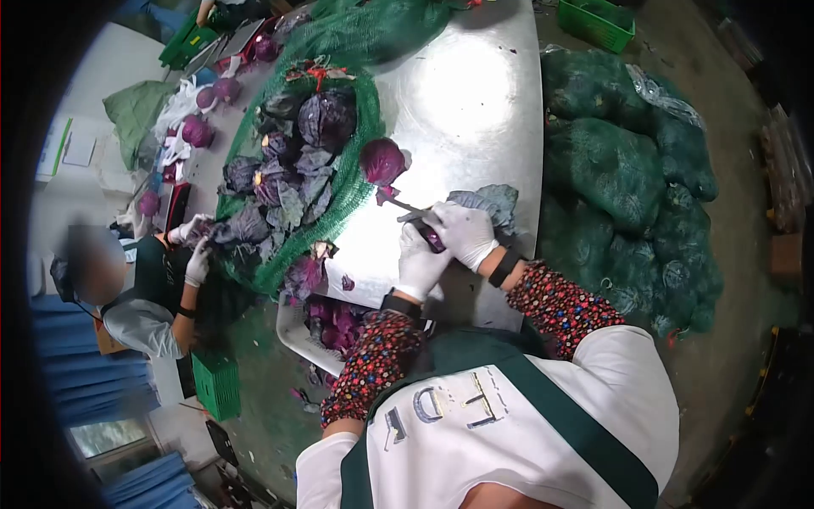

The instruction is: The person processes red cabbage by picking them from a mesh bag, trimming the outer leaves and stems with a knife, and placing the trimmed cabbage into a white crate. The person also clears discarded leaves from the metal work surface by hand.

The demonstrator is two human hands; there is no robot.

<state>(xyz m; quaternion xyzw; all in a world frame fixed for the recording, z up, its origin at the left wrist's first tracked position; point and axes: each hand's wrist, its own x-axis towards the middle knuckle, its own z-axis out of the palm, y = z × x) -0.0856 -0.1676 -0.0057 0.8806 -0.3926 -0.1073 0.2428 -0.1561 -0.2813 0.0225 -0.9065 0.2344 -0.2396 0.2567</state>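
My gloved right hand (465,233) is closed around a knife (409,206), its blade pointing left over the metal table. Just below it, my gloved left hand (420,263) grips a dark purple piece of cabbage (436,240), mostly hidden between the two hands. Beyond the blade tip rests a trimmed red cabbage (382,161), with a small purple scrap (387,194) by the tip. Loose outer leaves (490,205) lie beside my right hand.
An opened green net sack (370,110) of red cabbages spreads across the table (517,110). A white basket (292,327) of purple leaves stands below its edge. Full net sacks (606,170) are stacked on the right. A co-worker's gloved hands (197,263) touch cabbages at left.
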